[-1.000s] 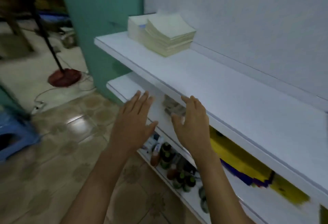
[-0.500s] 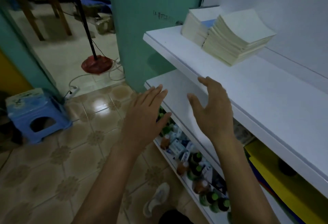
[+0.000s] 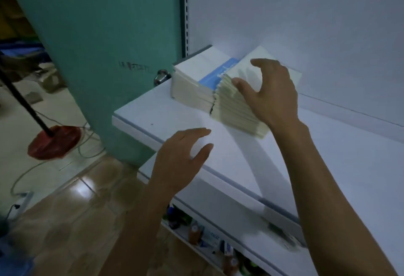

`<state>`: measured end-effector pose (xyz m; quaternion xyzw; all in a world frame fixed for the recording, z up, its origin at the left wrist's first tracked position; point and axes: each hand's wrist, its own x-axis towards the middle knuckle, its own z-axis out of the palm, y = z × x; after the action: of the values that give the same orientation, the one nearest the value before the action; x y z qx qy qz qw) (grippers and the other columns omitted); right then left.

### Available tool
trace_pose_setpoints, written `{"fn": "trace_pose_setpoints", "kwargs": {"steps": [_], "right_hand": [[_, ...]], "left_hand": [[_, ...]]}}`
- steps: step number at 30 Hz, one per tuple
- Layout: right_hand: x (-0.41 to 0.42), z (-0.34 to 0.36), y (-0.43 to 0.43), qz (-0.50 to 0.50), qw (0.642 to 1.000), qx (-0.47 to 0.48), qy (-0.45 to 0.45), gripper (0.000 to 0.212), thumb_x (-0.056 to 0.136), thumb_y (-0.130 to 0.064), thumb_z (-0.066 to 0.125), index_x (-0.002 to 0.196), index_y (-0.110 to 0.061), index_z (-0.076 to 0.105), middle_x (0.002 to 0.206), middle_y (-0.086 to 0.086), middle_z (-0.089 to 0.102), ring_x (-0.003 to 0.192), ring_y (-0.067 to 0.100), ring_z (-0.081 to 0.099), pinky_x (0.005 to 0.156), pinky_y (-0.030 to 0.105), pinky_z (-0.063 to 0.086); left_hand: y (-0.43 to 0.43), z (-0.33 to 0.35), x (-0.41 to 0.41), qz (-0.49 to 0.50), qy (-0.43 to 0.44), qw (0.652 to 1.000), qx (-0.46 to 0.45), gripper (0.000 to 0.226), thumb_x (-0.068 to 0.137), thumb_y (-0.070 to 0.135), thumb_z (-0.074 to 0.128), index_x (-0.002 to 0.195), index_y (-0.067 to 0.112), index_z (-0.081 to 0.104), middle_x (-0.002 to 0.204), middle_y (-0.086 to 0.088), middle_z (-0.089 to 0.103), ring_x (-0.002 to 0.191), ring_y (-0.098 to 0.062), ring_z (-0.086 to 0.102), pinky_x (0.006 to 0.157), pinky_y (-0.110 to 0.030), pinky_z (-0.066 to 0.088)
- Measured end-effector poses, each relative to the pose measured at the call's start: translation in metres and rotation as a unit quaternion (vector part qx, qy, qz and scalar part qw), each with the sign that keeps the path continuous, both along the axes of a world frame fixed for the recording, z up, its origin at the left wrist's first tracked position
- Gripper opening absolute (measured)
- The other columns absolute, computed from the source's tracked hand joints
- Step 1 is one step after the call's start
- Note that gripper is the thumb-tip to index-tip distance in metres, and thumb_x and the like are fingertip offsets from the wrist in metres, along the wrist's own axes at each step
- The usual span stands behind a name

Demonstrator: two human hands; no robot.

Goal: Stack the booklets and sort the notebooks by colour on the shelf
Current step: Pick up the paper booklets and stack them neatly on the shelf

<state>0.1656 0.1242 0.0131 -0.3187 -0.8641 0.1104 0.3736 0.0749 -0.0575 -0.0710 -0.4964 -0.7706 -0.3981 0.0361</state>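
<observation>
Booklets (image 3: pixel 237 112) sit on the shelf (image 3: pixel 175 120) under the right hand (image 3: pixel 273 96).

The right grip (image 3: pixel 271 92) was spread over the fanned cream booklets (image 3: pixel 236 109) on the white shelf (image 3: pixel 166 120), thumb against their edge, and the left grip (image 3: pixel 181 162) hovered flat near the shelf front.

White shelf (image 3: pixel 328 166) w/ two booklet stacks (image 3: pixel 236 109) (touching, far-left end).
</observation>
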Motion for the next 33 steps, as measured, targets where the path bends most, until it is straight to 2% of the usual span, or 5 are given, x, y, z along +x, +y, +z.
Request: {"fn": "trace_pose_setpoints", "kwargs": {"steps": [7,21,25,28,33], "right_hand": [[-0.048,-0.014,0.045,-0.078,0.971,-0.102,-0.2,0.102,0.076,-0.083,0.003,0.148,-0.013,0.025,0.152,0.017,0.03,0.139,0.031,0.028,0.113,0.049,0.023],[-0.058,-0.014,-0.005,-0.209,0.96,-0.101,-0.157,0.086,0.085,-0.075,0.014,0.147,-0.018,0.032,0.15,0.007,0.038,0.137,0.024,0.035,0.109,0.042,0.029],[-0.063,-0.03,-0.06,-0.226,0.962,-0.061,-0.139,0.086,0.084,-0.075,0.012,0.15,-0.022,0.025,0.157,0.003,0.024,0.145,0.018,0.02,0.118,0.041,0.017],[-0.074,-0.057,-0.096,-0.226,0.967,-0.02,-0.117,0.075,0.09,-0.066,0.013,0.151,-0.024,0.018,0.159,0.001,0.015,0.147,0.015,0.009,0.12,0.04,0.01],[-0.077,-0.08,-0.111,-0.166,0.985,0.011,-0.045,0.053,0.098,-0.045,0.025,0.145,-0.022,0.025,0.156,0.003,0.022,0.146,0.018,0.017,0.119,0.042,0.019]], "left_hand": [[0.055,0.0,-0.06,-0.119,-0.142,0.982,0.018,0.026,0.09,0.036,0.059,0.115,0.031,0.064,0.1,0.026,0.065,0.091,0.009,0.06,0.08,-0.01,0.047],[0.085,-0.007,-0.118,-0.3,-0.423,0.855,0.019,0.025,0.098,0.032,0.043,0.096,0.025,0.067,0.088,0.006,0.074,0.073,-0.004,0.067,0.063,-0.011,0.047],[0.085,0.014,-0.118,-0.373,-0.555,0.737,-0.098,0.073,0.08,0.071,0.023,0.1,0.021,0.073,0.094,-0.002,0.075,0.084,-0.014,0.071,0.077,-0.026,0.051],[0.081,0.023,-0.119,-0.444,-0.613,0.641,-0.13,0.066,0.072,0.08,0.033,0.11,0.039,0.068,0.113,0.0,0.07,0.104,-0.019,0.066,0.085,-0.043,0.054],[0.073,0.017,-0.122,-0.421,-0.462,0.774,-0.099,0.047,0.067,0.067,0.057,0.102,0.038,0.062,0.096,0.018,0.072,0.093,0.002,0.066,0.081,-0.021,0.052]]}}
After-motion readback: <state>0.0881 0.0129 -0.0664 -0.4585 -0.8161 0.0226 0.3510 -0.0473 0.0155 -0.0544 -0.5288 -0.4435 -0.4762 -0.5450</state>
